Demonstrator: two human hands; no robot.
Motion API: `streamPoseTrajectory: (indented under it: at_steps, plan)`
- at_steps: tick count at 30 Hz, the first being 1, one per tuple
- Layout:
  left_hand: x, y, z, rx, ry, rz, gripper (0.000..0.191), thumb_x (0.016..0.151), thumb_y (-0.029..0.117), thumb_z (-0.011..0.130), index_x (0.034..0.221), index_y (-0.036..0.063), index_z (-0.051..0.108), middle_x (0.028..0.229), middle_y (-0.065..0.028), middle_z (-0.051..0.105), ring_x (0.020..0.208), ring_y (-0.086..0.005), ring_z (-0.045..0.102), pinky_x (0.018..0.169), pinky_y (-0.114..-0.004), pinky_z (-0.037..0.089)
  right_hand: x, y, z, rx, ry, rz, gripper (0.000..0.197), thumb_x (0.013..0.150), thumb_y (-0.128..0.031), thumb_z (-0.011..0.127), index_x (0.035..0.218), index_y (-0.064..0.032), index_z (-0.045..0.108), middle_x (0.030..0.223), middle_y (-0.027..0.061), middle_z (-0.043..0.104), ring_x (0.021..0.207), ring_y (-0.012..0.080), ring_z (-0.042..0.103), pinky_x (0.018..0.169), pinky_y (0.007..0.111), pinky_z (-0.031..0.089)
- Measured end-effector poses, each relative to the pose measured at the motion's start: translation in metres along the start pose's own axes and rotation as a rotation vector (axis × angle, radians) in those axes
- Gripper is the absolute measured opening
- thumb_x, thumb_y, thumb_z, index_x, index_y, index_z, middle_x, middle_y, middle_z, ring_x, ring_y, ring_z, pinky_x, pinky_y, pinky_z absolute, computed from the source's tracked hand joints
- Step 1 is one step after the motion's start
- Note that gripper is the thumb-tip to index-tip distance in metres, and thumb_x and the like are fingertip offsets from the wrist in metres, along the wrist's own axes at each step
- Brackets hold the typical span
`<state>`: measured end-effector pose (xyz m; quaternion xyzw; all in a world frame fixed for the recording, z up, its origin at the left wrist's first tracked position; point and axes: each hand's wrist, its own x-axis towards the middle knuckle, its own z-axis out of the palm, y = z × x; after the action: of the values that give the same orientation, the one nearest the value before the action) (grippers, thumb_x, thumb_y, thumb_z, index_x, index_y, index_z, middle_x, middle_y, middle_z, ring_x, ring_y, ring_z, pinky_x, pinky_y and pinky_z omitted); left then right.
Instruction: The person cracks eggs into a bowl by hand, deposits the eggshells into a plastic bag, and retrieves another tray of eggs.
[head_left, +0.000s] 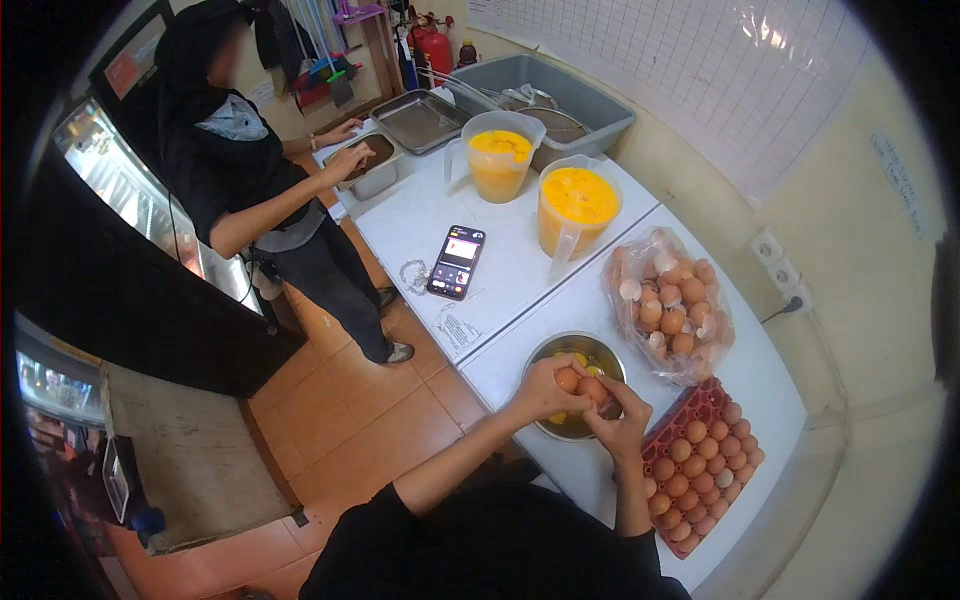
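Over a round metal bowl (541, 352), my left hand (546, 388) and my right hand (624, 420) meet, thumbs close together. Two rounded brown pieces sit between the fingers: a left eggshell piece (566, 379) and a right eggshell piece (592, 388). Whether these are halves of one egg or two eggs, I cannot tell. Yellow yolks (556, 417) show in the bowl below, partly hidden by my hands. To the right lies a red egg tray (660, 429) with many brown eggs and some bare cups. A clear plastic bag (721, 330) of broken eggshells rests behind the bowl.
Two plastic jugs (495, 180) (559, 232) of yellow egg liquid stand on the white table (517, 274). A lit phone (456, 262) lies near a bracelet (413, 277). Across the table, another person (247, 172) reaches over a metal pan (375, 182). A grey tub (600, 127) holds strainers.
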<state>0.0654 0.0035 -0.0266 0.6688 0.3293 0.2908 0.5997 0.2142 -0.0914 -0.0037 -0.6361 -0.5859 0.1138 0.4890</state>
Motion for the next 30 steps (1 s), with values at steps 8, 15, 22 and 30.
streamPoseTrajectory:
  at_steps: [8, 15, 22, 30]
  plan:
    - [0.0, -0.004, -0.008, -0.041, -0.085, 0.007, 0.036, 0.07, 0.018, 0.087, 0.093, 0.0025, 0.065, 0.093, -0.0038, 0.064, 0.087, -0.0106, 0.059, 0.081, -0.025, 0.048, 0.003, 0.011, -0.024, 0.237, -0.315, 0.285, 0.041, 0.08, -0.008, 0.076, 0.12, -0.0013, 0.068, 0.089, 0.0089, 0.07, 0.073, 0.0093, 0.064, 0.066, 0.023, 0.053]
    - [0.0, 0.004, -0.007, 0.041, -0.105, -0.008, 0.037, 0.067, 0.022, 0.088, 0.091, 0.0041, 0.064, 0.089, -0.0039, 0.064, 0.084, -0.0112, 0.059, 0.077, -0.026, 0.047, 0.003, 0.017, -0.029, 0.469, -0.403, 0.488, 0.042, 0.082, -0.007, 0.075, 0.123, -0.0017, 0.066, 0.091, 0.0086, 0.069, 0.077, 0.0105, 0.065, 0.07, 0.024, 0.053]
    - [0.001, -0.002, -0.003, 0.069, -0.042, -0.028, 0.041, 0.065, 0.024, 0.088, 0.09, 0.0039, 0.064, 0.088, -0.0045, 0.065, 0.082, -0.0123, 0.059, 0.076, -0.027, 0.047, 0.01, 0.006, -0.026, 0.191, -0.385, 0.284, 0.038, 0.08, -0.01, 0.077, 0.115, -0.0002, 0.068, 0.089, 0.0098, 0.071, 0.075, 0.0116, 0.067, 0.069, 0.025, 0.054]
    - [0.0, 0.004, -0.003, 0.11, -0.012, -0.06, 0.042, 0.061, 0.025, 0.088, 0.089, 0.0044, 0.064, 0.086, -0.0064, 0.066, 0.08, -0.0151, 0.061, 0.075, -0.029, 0.049, 0.01, 0.002, -0.02, 0.099, -0.327, 0.232, 0.039, 0.073, -0.012, 0.078, 0.108, 0.0006, 0.069, 0.082, 0.0105, 0.071, 0.071, 0.0122, 0.067, 0.066, 0.025, 0.055]
